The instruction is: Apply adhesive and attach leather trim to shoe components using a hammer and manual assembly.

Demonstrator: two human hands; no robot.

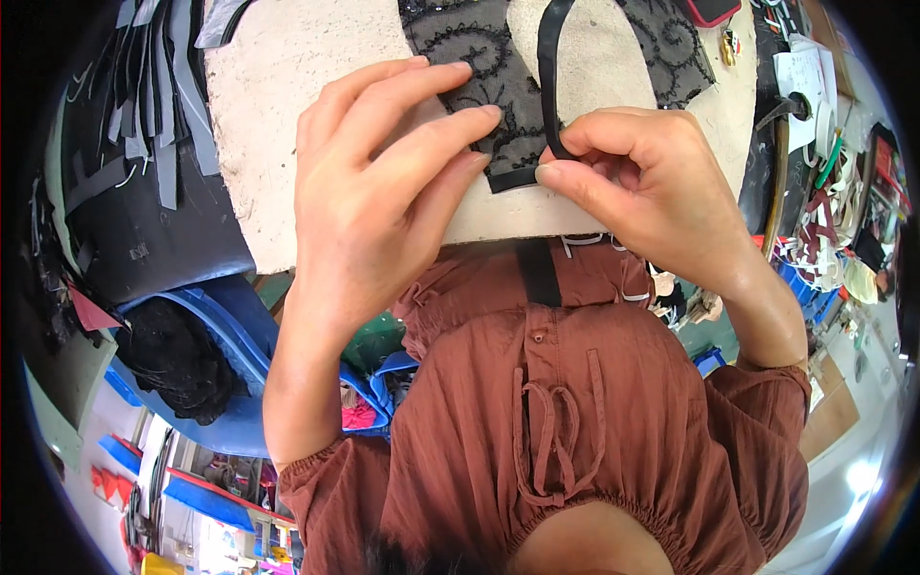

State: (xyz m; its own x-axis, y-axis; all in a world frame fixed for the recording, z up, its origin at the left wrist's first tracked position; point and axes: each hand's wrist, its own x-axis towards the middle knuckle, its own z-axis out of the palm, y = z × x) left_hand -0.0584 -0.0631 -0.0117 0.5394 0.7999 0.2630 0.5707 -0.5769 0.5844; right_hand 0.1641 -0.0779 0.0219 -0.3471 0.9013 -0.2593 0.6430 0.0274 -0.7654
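A dark mesh piece with black beaded scrollwork (513, 101) lies on a pale board (264, 125) in front of me. Along its near edge runs a black band (515, 179). My right hand (661, 182) pinches a narrow black strip (548, 67) between thumb and forefinger at that band's right end. From the pinch, the strip curves up and away over the board. My left hand (359, 192) has its fingers spread, with the fingertips at the left side of the mesh piece. It holds nothing. A second beaded mesh piece (678, 53) lies at the far right of the board.
Grey and black strips (177, 96) hang in a bundle at the far left. Below them, a blue bin (254, 335) holds black material (177, 359). At the board's right are a wooden-handled hammer (783, 172) and white papers (800, 81). A red-edged dark object (714, 10) sits at the top.
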